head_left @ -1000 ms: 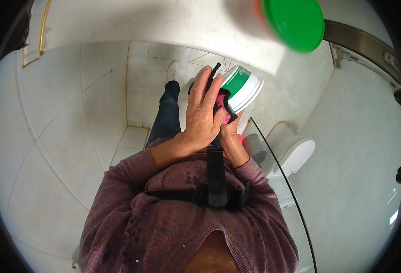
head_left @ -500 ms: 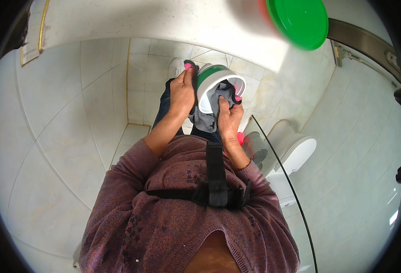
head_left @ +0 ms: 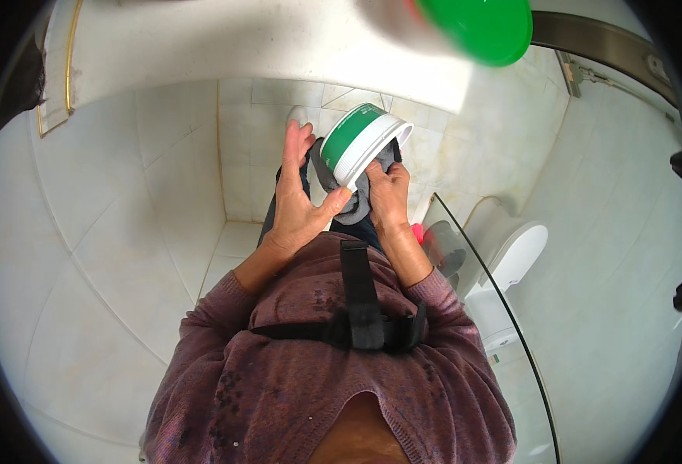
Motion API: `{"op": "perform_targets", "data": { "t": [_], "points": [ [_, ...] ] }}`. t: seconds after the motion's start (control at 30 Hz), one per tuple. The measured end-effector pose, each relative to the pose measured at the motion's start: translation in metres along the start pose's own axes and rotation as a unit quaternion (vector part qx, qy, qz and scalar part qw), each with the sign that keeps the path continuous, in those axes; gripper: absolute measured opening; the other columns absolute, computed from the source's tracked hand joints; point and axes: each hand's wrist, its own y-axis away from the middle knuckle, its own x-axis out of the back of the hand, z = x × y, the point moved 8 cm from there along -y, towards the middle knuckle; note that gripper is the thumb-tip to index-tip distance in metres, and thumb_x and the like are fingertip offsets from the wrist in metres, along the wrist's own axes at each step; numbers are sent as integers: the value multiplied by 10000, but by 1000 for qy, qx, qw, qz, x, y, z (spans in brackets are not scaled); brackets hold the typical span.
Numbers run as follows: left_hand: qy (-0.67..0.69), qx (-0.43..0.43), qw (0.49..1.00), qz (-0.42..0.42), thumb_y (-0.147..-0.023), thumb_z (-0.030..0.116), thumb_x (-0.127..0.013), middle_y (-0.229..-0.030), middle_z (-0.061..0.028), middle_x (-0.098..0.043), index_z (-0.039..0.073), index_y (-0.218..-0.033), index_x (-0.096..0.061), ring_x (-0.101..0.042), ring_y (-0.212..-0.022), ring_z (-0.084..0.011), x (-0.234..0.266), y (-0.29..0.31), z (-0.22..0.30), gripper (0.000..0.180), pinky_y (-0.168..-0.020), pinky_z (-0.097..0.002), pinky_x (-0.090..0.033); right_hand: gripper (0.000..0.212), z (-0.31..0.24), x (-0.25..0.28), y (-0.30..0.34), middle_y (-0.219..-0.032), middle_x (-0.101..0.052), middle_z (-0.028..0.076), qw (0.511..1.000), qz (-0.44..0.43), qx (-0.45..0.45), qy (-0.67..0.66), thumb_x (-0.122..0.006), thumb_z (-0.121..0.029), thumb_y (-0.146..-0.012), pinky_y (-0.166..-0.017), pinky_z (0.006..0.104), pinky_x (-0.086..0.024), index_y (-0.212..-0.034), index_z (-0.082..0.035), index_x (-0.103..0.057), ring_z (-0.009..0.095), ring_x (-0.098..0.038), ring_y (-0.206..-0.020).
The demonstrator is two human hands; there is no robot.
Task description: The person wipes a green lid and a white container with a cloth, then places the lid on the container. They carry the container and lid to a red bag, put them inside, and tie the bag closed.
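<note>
1. The white tub [head_left: 356, 143] with a green band is in front of the person, above the tiled floor [head_left: 252, 182]; it is tilted, its mouth turned toward the person's right.
2. The right hand [head_left: 388, 195] is closed around part of the grey cloth [head_left: 360, 203] at the tub's mouth.
3. The cloth runs from that mouth down under the rim and along the tub's left side, bunched between the two hands.
4. The left hand [head_left: 298, 199] is spread open beside the tub, fingers pointing away from the body; its thumb lies at the rim, and whether it touches tub or cloth I cannot tell.
5. Beyond, a white worktop [head_left: 240, 42] bears a blurred green round thing [head_left: 492, 29].
6. To the right, a white toilet [head_left: 520, 254] shows behind a dark-edged glass panel [head_left: 503, 300].
</note>
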Motion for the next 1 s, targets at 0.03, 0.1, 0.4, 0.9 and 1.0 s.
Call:
{"op": "perform_targets", "data": {
  "t": [0.03, 0.1, 0.4, 0.9, 1.0],
  "points": [
    [3, -23, 1000, 5, -633, 181, -710, -1330, -262, -282, -7, -1367, -81, -314, -1239, -334, -2, 0, 7, 985, -1015, -385, -262, 174, -1, -4, 1, -865, -600, 42, 1000, -12, -2, 8, -589, -54, -792, -693, 238, -446, -944, 29, -566, 93, -534, -759],
    [-38, -52, 998, 13, -652, 119, -685, -1292, -268, -320, -4, -1362, -107, -380, -1180, -360, -8, 2, 15, 923, -975, -390, -319, 180, 2, -11, 5, -868, -603, 47, 998, -25, -13, 52, -600, -23, -778, -693, 237, -451, -947, 30, -568, 95, -542, -756],
    [-211, -49, 976, 13, -631, -133, -479, -1050, -195, -447, 125, -1339, -254, -501, -952, -400, -2, -8, 27, 787, -804, -425, -435, 206, 16, -25, -9, -877, -610, 64, 999, -31, -39, -20, -616, -7, -742, -666, 264, -468, -935, 54, -578, 122, -564, -741],
    [-51, -65, 994, 76, -699, -68, -487, -1290, -189, -347, -13, -1335, -213, -407, -1150, -267, 9, -17, 42, 695, -967, -335, -331, 173, -35, -31, -18, -784, -623, 86, 995, 6, 87, 51, -613, -28, -719, -595, 253, -453, -870, 53, -589, 129, -558, -671],
    [-208, -73, 973, 67, -611, -91, -492, -1108, -181, -429, 83, -1324, -279, -505, -984, -354, 4, -13, 39, 764, -842, -376, -432, 191, 13, -41, -4, -826, -617, 95, 986, -41, -111, -120, -630, -6, -720, -613, 270, -477, -891, 72, -596, 152, -578, -703]
  ]
}}
